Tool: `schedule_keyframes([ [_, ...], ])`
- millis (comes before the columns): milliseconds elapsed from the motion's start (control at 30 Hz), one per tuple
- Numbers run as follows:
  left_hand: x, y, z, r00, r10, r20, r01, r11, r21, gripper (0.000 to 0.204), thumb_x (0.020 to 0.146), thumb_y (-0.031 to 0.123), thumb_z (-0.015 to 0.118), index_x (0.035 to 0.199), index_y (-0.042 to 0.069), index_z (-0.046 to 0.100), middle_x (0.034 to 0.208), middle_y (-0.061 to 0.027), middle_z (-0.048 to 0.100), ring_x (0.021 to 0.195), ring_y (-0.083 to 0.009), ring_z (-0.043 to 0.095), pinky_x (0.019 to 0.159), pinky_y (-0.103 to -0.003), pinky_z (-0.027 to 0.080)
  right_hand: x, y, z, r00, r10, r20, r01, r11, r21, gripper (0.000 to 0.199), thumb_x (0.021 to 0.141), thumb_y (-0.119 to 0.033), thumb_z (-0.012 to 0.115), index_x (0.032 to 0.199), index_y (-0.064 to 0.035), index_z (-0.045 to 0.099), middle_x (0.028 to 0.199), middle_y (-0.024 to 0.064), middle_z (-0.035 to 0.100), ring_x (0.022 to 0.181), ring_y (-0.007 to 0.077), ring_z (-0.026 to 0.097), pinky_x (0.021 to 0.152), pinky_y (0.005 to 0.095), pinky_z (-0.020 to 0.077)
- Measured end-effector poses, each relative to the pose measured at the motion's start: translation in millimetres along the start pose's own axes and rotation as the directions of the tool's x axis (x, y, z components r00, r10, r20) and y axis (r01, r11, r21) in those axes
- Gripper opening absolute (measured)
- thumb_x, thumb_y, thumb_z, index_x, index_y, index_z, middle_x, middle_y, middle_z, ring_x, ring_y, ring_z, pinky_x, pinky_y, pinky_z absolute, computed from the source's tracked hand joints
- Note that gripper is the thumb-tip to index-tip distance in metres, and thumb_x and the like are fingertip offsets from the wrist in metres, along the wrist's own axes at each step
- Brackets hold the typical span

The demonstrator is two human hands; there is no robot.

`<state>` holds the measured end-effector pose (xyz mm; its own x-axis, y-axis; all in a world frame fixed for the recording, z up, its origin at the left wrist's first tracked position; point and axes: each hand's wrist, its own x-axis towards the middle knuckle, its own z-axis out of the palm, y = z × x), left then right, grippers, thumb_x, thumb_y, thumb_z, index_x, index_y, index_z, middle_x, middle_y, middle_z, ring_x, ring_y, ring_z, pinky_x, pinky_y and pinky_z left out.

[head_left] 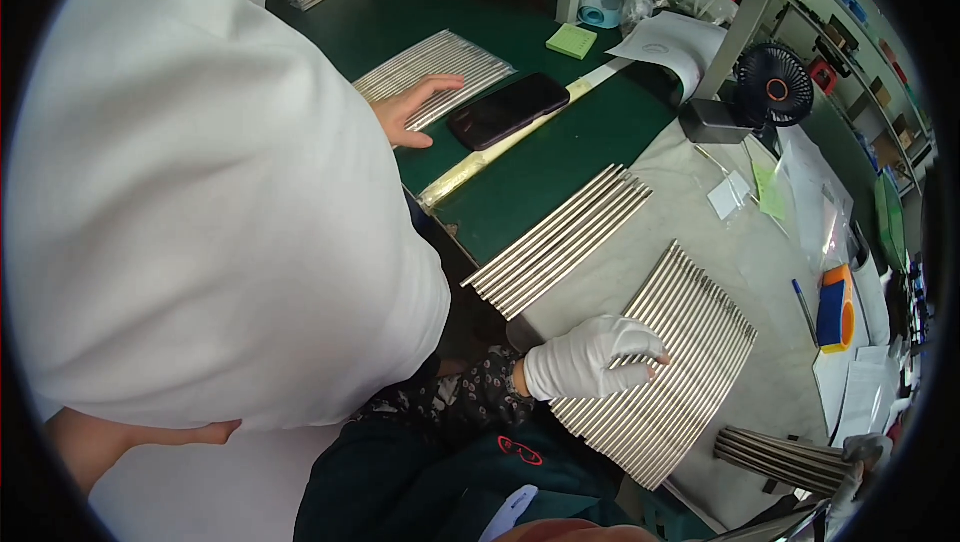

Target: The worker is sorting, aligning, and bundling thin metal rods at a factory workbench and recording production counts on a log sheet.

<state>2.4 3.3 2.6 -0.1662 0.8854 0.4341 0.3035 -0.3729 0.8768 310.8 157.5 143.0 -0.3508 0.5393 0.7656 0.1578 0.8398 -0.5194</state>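
Note:
My left hand, in a white glove with bare fingertips, hovers over or rests on a wide row of shiny metal rods. Its thumb and fingers are apart and grip nothing. At the lower right rim my right hand, in a greyish glove, is closed round the end of a bundle of metal rods; most of its fingers are hard to make out. A narrower row of metal rods lies farther off, across the joint between the green table and the grey surface.
A co-worker in a white top stands close at my left, one bare hand on another row of rods. Near it lies a black phone. A small fan, tape roll and pen are to the right.

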Motion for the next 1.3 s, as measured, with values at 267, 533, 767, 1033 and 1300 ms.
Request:
schedule_keyframes([
  [267,11.0,10.0,16.9,0.995,-0.034,-0.096,0.041,0.997,0.073,0.011,0.078,0.008,0.061,0.087,0.003,0.061,0.086,-0.0106,0.063,0.081,-0.0248,0.060,0.073,-0.032,0.047,-10.7,2.6,3.1,0.972,0.226,-0.066,-0.216,0.968,0.130,0.032,0.077,-0.018,0.065,0.099,-0.0003,0.051,0.084,0.0074,0.052,0.072,0.0139,0.051,0.066,0.0268,0.0430],
  [533,63.7,111.1,56.5,0.963,0.184,0.196,-0.237,0.927,0.291,0.040,0.073,0.013,0.067,0.109,0.001,0.053,0.106,-0.0158,0.059,0.095,-0.0296,0.058,0.082,-0.035,0.045,16.7,-19.5,46.4,0.989,0.146,0.030,-0.149,0.973,0.177,0.013,0.068,-0.001,0.061,0.077,-0.0036,0.051,0.070,0.0018,0.053,0.063,0.0096,0.051,0.061,0.0218,0.0413],
  [767,123.6,83.4,165.4,0.809,0.421,0.410,-0.484,0.873,0.059,0.056,0.069,0.013,0.070,0.115,-0.001,0.042,0.103,-0.0147,0.056,0.096,-0.0258,0.056,0.087,-0.032,0.043,11.6,-21.5,35.8,0.996,-0.085,0.040,0.082,0.995,0.059,0.020,0.060,-0.002,0.067,0.075,-0.0028,0.053,0.072,0.0056,0.056,0.072,0.0221,0.055,0.071,0.0304,0.0442],
  [1033,135.7,94.7,179.5,0.911,0.386,0.144,-0.334,0.897,-0.289,0.040,0.068,0.006,0.069,0.102,0.003,0.047,0.091,-0.0009,0.056,0.084,-0.0106,0.055,0.076,-0.025,0.045,1.3,-15.6,5.0,0.990,-0.024,0.136,0.029,0.999,-0.037,0.067,0.076,-0.049,0.063,0.118,-0.0007,0.044,0.112,0.0161,0.051,0.108,0.0261,0.048,0.093,0.0360,0.0356],
  [1300,130.6,93.5,173.5,0.956,0.123,0.268,0.019,0.881,-0.473,0.034,0.067,0.002,0.064,0.096,0.006,0.048,0.080,0.0019,0.052,0.073,-0.0055,0.050,0.068,-0.023,0.045,-87.6,65.8,-48.8,0.864,0.504,-0.004,-0.281,0.475,-0.834,0.076,0.066,-0.042,0.069,0.125,-0.0009,0.043,0.121,0.0211,0.046,0.105,0.0344,0.048,0.086,0.0416,0.0408],
])
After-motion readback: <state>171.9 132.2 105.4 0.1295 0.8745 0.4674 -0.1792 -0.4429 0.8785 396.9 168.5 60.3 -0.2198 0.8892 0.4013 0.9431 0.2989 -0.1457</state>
